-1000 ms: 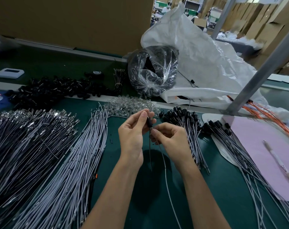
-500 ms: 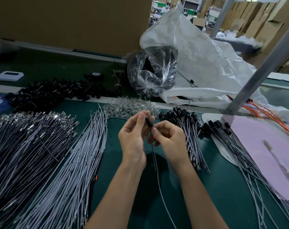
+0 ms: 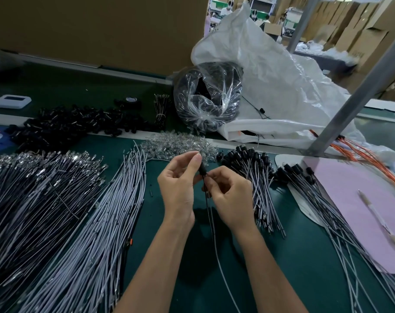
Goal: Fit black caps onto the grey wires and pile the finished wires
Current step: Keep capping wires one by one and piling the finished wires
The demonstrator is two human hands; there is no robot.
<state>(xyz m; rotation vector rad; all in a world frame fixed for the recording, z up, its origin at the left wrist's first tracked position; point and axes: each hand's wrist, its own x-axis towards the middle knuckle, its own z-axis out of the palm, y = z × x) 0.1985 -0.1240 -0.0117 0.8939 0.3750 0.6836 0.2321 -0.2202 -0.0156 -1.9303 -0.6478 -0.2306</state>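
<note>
"Grey wires (image 3: pixel 83 222) are lying fanned out on the left of the green bench (image 3: pixel 293 256). Why over there?"

"So the left hand is picking up bare ones without crossing over, I'd say. The loose black caps (image 3: pixel 63 125) are heaped just behind them, likely for the same reason."

"And in the middle?"

"The left hand (image 3: pixel 178 184) is pinching one black cap (image 3: pixel 202 169) between thumb and fingertips, holding it up off the bench. The right hand (image 3: pixel 232 195) is pinching the wire in work (image 3: pixel 215 247) just below the cap, fingers curled in, and the rest is trailing down towards the person."

"Why so close to the end?"

"Probably to stop a thin wire buckling while it's being pushed in. Whether it's seated I cannot tell, since the fingers are hiding the joint."

"And to the right?"

"The finished pile (image 3: pixel 257 177) is sitting just beside the right hand, caps pointing away, so the drop looks a short one. A second capped bundle (image 3: pixel 305 184) is lying farther right, by a pink sheet (image 3: pixel 361 199)."
</note>
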